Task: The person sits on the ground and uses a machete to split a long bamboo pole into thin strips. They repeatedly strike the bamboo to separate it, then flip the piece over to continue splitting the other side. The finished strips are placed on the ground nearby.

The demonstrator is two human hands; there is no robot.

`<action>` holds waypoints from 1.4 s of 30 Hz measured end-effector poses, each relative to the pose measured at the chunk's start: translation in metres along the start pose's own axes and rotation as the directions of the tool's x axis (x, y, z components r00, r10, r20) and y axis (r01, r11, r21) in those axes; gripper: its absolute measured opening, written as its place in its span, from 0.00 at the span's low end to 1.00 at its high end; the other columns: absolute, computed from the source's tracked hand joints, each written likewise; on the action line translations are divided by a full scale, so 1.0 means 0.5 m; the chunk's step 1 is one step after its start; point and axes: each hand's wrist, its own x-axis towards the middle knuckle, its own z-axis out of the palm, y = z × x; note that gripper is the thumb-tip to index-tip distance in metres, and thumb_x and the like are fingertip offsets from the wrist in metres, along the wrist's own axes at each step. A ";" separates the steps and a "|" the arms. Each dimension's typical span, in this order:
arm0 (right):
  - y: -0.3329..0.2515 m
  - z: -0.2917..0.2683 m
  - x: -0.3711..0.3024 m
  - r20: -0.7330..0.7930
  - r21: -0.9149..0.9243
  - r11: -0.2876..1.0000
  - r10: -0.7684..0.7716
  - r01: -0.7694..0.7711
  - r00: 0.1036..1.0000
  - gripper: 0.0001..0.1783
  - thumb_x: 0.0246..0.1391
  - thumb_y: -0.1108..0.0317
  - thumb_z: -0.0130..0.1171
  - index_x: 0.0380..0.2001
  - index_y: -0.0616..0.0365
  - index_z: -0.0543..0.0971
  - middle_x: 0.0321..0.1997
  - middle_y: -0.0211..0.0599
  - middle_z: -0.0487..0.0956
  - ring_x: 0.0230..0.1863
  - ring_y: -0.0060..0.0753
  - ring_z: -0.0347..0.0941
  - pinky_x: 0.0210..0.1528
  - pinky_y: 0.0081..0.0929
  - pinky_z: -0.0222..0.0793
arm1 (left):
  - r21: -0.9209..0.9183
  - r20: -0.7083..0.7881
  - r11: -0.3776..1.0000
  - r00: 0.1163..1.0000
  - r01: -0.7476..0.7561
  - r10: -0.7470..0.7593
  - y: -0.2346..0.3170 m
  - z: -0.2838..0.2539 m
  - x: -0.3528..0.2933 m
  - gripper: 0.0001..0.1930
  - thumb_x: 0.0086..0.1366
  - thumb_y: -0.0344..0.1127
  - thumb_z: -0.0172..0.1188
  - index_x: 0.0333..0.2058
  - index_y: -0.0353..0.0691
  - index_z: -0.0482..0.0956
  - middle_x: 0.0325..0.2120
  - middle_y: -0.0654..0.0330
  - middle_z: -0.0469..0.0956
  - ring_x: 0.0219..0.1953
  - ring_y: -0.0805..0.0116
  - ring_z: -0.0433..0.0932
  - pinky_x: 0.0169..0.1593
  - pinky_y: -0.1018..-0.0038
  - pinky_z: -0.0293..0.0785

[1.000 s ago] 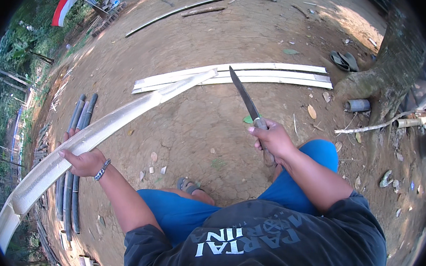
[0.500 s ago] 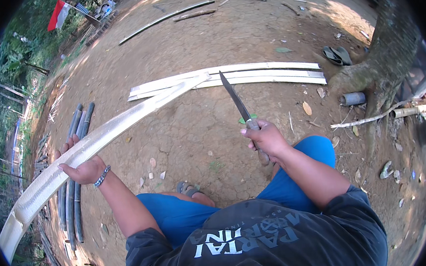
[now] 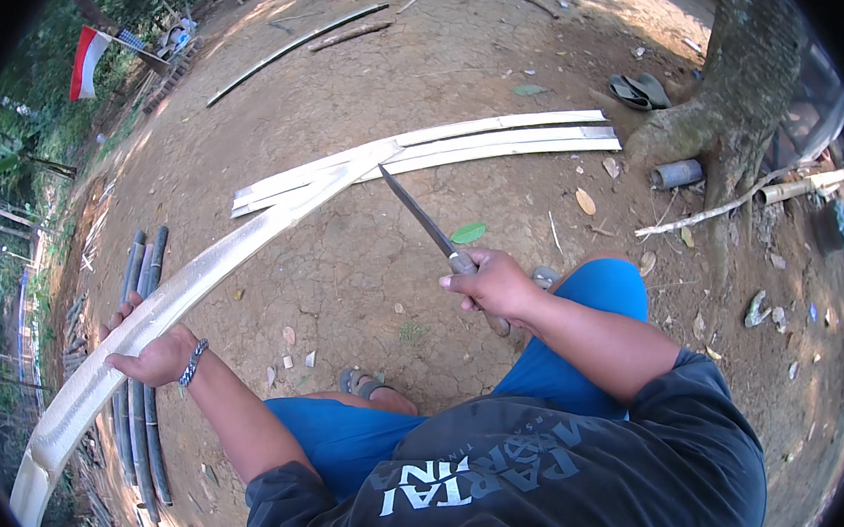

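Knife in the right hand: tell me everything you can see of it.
The knife has a long, narrow, dark, metal-looking blade tapering to a point, and a brownish, seemingly wooden handle, paler near the blade. The right hand is closed around the handle, whose butt end shows below. The blade points forward and to the left; its tip appears close to the far end of the held pale strip, though whether they touch is unclear.

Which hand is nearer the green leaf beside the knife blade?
Right: the right hand, gripping the knife, appears just below the green leaf in the picture; the left hand, holding the split bamboo strip, is far off to its left.
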 end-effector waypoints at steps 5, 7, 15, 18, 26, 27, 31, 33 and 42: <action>0.005 -0.001 0.005 -0.002 0.020 1.000 -0.015 0.015 1.000 0.16 0.51 0.66 0.66 0.38 0.65 0.75 0.23 0.28 0.72 0.20 0.18 0.70 0.23 0.19 0.66 | 0.041 -0.034 0.999 0.999 -0.002 0.004 0.013 0.038 -0.014 0.24 0.70 0.56 0.34 0.45 0.40 0.67 0.33 0.55 0.71 0.37 0.57 0.70 0.52 0.47 0.69; 0.007 -0.007 0.010 -0.009 0.028 1.000 -0.011 0.011 1.000 0.17 0.51 0.66 0.66 0.39 0.65 0.74 0.23 0.28 0.72 0.20 0.18 0.70 0.23 0.19 0.66 | 0.080 -0.048 0.997 0.999 -0.003 0.007 0.029 0.058 -0.012 0.24 0.70 0.55 0.34 0.44 0.40 0.67 0.33 0.55 0.70 0.37 0.56 0.70 0.52 0.48 0.69; -0.013 0.002 0.005 -0.027 0.087 0.996 -0.022 0.024 0.999 0.14 0.53 0.67 0.66 0.37 0.63 0.74 0.23 0.24 0.70 0.21 0.15 0.68 0.24 0.17 0.66 | 0.060 0.081 0.995 0.993 0.083 -0.088 0.180 0.040 0.140 0.24 0.70 0.53 0.38 0.40 0.33 0.66 0.31 0.53 0.67 0.38 0.55 0.69 0.52 0.50 0.69; -0.012 0.006 0.005 -0.024 0.088 0.996 -0.022 0.024 0.999 0.17 0.52 0.66 0.66 0.40 0.64 0.74 0.25 0.26 0.71 0.21 0.17 0.69 0.23 0.18 0.65 | 0.122 0.041 0.988 0.994 0.096 -0.102 0.233 0.074 0.160 0.26 0.71 0.52 0.40 0.45 0.28 0.67 0.35 0.50 0.68 0.40 0.53 0.70 0.56 0.49 0.67; -0.007 0.026 -0.010 0.052 0.035 0.999 -0.026 0.024 0.998 0.18 0.53 0.68 0.65 0.43 0.66 0.74 0.24 0.24 0.69 0.21 0.15 0.68 0.25 0.17 0.66 | 0.085 0.196 0.988 0.970 0.133 -0.147 0.234 0.050 0.175 0.23 0.71 0.48 0.42 0.47 0.28 0.67 0.37 0.48 0.70 0.40 0.54 0.70 0.57 0.51 0.66; -0.007 0.027 -0.012 0.057 0.019 0.999 -0.028 0.027 0.998 0.17 0.53 0.68 0.65 0.43 0.66 0.74 0.25 0.23 0.69 0.21 0.15 0.67 0.26 0.17 0.68 | 0.078 0.179 0.990 0.975 0.119 -0.131 0.234 0.062 0.160 0.23 0.71 0.48 0.43 0.46 0.28 0.68 0.37 0.49 0.69 0.40 0.54 0.71 0.57 0.51 0.67; -0.005 0.034 -0.020 0.058 0.004 1.000 -0.007 0.007 0.998 0.17 0.53 0.69 0.65 0.43 0.66 0.74 0.25 0.23 0.69 0.20 0.15 0.67 0.25 0.17 0.67 | 0.071 0.172 0.993 0.979 0.095 -0.106 0.243 0.080 0.132 0.24 0.70 0.49 0.45 0.47 0.29 0.68 0.37 0.49 0.69 0.41 0.53 0.71 0.58 0.51 0.66; 0.000 0.036 -0.019 0.068 0.009 1.000 -0.001 0.001 0.998 0.18 0.53 0.69 0.65 0.44 0.67 0.74 0.25 0.23 0.69 0.20 0.15 0.67 0.25 0.16 0.66 | 0.073 0.170 0.993 0.980 0.095 -0.106 0.247 0.080 0.126 0.24 0.70 0.50 0.46 0.48 0.29 0.68 0.37 0.49 0.69 0.42 0.53 0.71 0.59 0.51 0.66; 0.012 0.041 -0.020 0.066 0.036 0.999 0.002 -0.005 0.998 0.22 0.52 0.69 0.65 0.48 0.68 0.73 0.24 0.23 0.68 0.20 0.14 0.67 0.22 0.16 0.63 | 0.121 0.109 0.990 0.990 0.078 -0.091 0.255 0.080 0.105 0.24 0.69 0.51 0.47 0.48 0.31 0.67 0.37 0.50 0.69 0.42 0.54 0.71 0.60 0.51 0.65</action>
